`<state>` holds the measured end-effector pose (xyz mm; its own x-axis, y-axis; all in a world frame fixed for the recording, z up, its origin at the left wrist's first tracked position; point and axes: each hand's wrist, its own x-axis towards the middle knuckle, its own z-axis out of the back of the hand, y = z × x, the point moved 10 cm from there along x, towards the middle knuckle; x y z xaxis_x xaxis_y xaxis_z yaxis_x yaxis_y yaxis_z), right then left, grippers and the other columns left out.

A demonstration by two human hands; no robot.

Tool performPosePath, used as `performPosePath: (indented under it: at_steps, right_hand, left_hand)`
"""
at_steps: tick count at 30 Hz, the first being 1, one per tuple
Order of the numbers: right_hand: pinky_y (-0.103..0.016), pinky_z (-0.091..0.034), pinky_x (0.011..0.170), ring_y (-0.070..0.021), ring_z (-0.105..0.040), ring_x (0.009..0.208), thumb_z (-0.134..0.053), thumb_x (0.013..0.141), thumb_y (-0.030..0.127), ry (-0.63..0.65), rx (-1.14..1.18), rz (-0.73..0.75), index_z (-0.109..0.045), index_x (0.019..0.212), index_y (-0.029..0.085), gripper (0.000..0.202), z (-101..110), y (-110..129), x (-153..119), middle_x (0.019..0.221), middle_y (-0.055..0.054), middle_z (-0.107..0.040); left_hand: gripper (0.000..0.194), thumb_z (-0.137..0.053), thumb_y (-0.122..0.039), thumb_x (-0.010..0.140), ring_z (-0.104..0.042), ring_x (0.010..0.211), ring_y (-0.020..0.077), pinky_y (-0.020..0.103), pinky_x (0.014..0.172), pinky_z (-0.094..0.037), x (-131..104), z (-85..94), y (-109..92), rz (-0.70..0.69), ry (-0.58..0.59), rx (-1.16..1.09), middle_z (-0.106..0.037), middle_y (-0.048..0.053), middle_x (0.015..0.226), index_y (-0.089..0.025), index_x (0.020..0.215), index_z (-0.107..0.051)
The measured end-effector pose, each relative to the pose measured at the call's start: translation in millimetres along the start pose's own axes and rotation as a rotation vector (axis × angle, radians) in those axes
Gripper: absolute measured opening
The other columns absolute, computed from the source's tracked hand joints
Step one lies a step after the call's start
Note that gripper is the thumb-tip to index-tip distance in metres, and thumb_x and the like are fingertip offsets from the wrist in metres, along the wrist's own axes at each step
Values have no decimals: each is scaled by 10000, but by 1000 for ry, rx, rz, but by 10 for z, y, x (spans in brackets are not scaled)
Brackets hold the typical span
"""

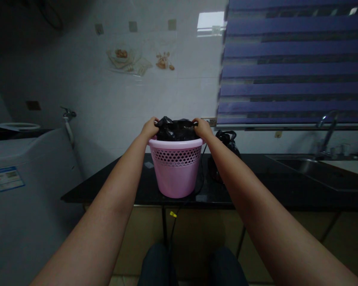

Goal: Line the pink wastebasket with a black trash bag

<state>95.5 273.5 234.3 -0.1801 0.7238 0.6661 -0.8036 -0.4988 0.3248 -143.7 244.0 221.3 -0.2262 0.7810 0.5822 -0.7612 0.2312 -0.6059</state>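
Note:
A pink plastic basket (176, 174) with a band of holes below its rim stands upright on the black countertop (107, 186). A black plastic bag (176, 131) sits in its mouth and rises above the rim. At the basket's left side, my left hand (150, 128) is closed on the bag's edge. My right hand (202, 128) grips the opposite edge of the bag at the right side. Both hands are just above the rim, and the bag is stretched between them.
Another black bag (226, 139) stands right of the basket, partly behind my right forearm. A dark cable with a yellow tag (173, 214) hangs over the counter's front. A sink (308, 167) lies right; a white washing machine (32, 198) stands left.

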Motion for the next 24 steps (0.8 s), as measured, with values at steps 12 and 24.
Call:
performPosePath:
  at_steps: [12,24]
  right_hand:
    - [-282,-424,859,-220,-579,1054,-425,783,36,-10,-18,-40,-629,1112,115,394,-33,-69,33,1129,-141,-646]
    - [-292,-432,788,-225,-606,939,-504,858,541,-45,22,-82,-630,1024,124,466,2,-84,18,1010,-147,-669]
  left_hand:
    - [303,-477,-6,653,-602,722,187,267,579,-488,4,14,3,-5,-7,29,-666,49,878,-191,873,-572]
    - [138,-634,-298,739,-596,835,218,315,726,-475,-11,29,-111,-65,11,16,-644,73,838,-177,763,-573]
